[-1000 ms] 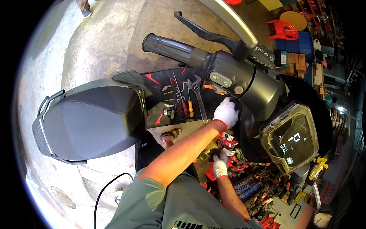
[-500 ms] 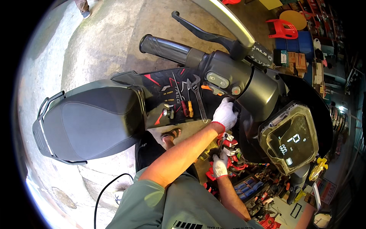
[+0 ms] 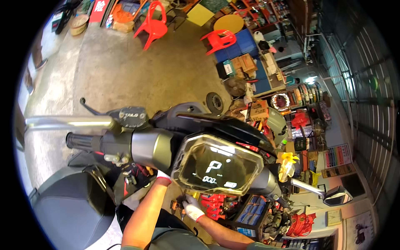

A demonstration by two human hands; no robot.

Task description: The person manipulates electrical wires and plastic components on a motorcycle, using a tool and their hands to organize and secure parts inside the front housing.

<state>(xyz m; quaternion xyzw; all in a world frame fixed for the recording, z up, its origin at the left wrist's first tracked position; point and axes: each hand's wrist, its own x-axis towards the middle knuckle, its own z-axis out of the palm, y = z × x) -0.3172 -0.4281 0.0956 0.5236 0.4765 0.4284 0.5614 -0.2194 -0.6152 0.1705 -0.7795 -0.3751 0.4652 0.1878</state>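
Observation:
A scooter with a lit dashboard (image 3: 216,166) stands before me. My left hand (image 3: 163,176), in a white glove, reaches beneath the left side of the handlebar cover (image 3: 152,146); its fingers are hidden there. Lower down, right of the left forearm, my right hand (image 3: 193,209) wears a white glove with greyish fingertips. Its fingers are curled together beside a small orange and black thing (image 3: 176,206); what they hold is too small to make out. Tools, partly covered by the handlebar, lie on the dark footboard (image 3: 139,177) near the seat (image 3: 71,204).
A mirror stem (image 3: 71,122) and brake lever (image 3: 93,107) stick out at left, another mirror (image 3: 338,196) at right. Red chairs (image 3: 152,25), a loose tyre (image 3: 214,103) and cardboard boxes (image 3: 246,62) stand beyond. A rack of blue trays (image 3: 252,210) is at lower right.
My view has swung up and to the right, so the dashboard now sits mid-picture and more of the workshop shows. The left hand is now mostly covered by the handlebar.

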